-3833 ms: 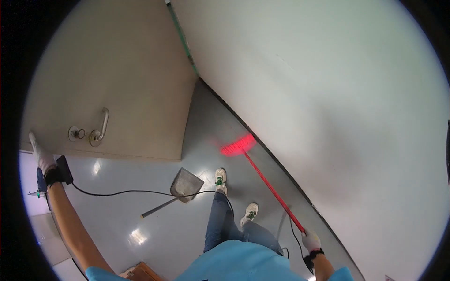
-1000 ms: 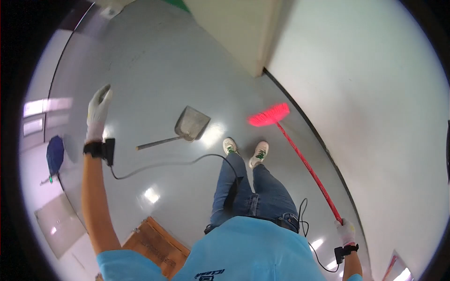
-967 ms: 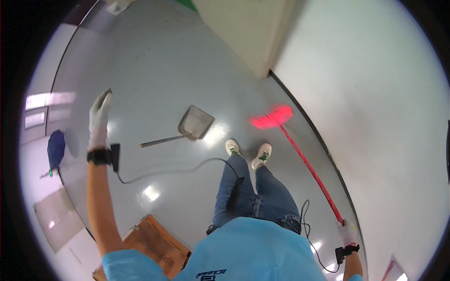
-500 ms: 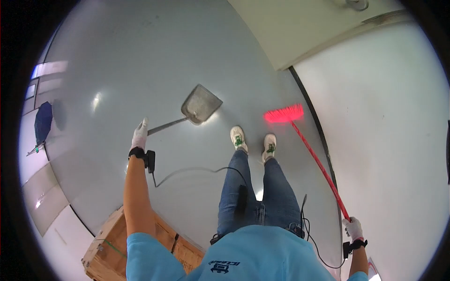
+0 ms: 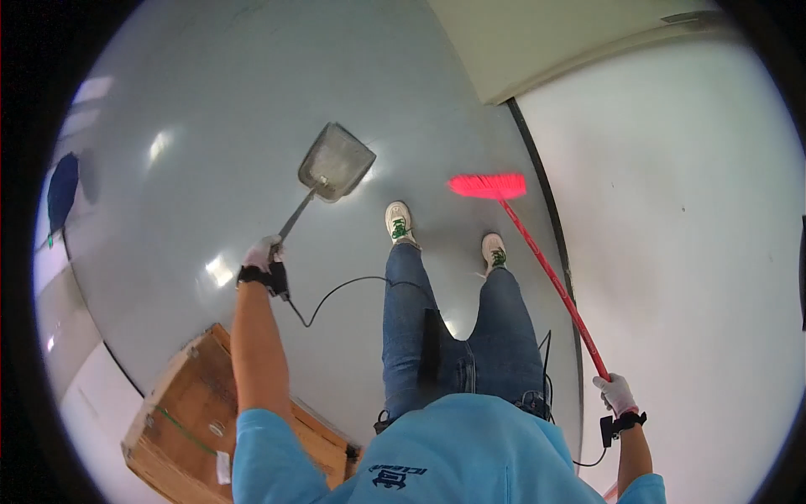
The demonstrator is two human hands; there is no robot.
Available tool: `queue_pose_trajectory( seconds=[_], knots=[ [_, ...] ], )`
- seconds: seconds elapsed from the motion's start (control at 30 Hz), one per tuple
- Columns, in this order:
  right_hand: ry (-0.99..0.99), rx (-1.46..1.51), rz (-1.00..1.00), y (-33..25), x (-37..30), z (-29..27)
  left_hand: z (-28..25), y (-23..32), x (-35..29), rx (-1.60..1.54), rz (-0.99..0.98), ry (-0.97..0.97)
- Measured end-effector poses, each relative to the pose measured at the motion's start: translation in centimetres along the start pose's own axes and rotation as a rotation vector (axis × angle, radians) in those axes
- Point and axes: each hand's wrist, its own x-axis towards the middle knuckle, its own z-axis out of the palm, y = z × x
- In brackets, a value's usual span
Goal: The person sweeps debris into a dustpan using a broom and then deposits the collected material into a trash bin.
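Gloved in white, my left hand (image 5: 264, 254) is closed around the handle of a grey metal dustpan (image 5: 337, 165). The dustpan's scoop is out ahead, left of my feet, over the grey floor; I cannot tell whether it touches. My right hand (image 5: 616, 395), also in a white glove, grips the top of a red broom (image 5: 554, 277). Its pole slants forward and left to a bright pink-red bristle head (image 5: 489, 186), which is ahead of my right shoe, near the wall. Both wrists wear black straps with small devices, and a cable runs from the left one.
A wooden crate (image 5: 180, 412) stands close behind my left arm. On the right, a white wall (image 5: 672, 210) rises from a dark skirting strip (image 5: 541, 172). A dark blue umbrella-like object (image 5: 62, 191) is at the far left. A pale panel (image 5: 520, 50) borders the floor ahead.
My left foot has stepped ahead of the right. The left hand has turned, so the dustpan handle stands steeper in view. Broom and dustpan have both shifted up and left in the picture.
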Motion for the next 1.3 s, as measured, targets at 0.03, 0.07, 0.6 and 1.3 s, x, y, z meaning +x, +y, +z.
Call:
queue_pose_trajectory(
  seconds=[0.03, 0.07, 0.6, 1.3],
  knots=[
    [0.035, -0.041, -0.016, 2.0, 1.5, -0.2, 1.0, -2.5, -0.8, -0.175, 0.051, 0.004],
    [0.109, -0.163, -0.074, 4.3, 3.2, -0.3, 2.5, -3.8, -2.2, -0.248, -0.049, -0.026],
    [0.414, -0.615, -0.722, 13.4, 18.1, 0.7, 19.3, -36.3, -33.2, -1.262, 0.019, 0.038],
    [0.376, -0.412, -0.786, 15.6, 29.9, 5.2, 31.5, -66.6, -38.3, -1.502, -0.120, -0.004]
  ],
)
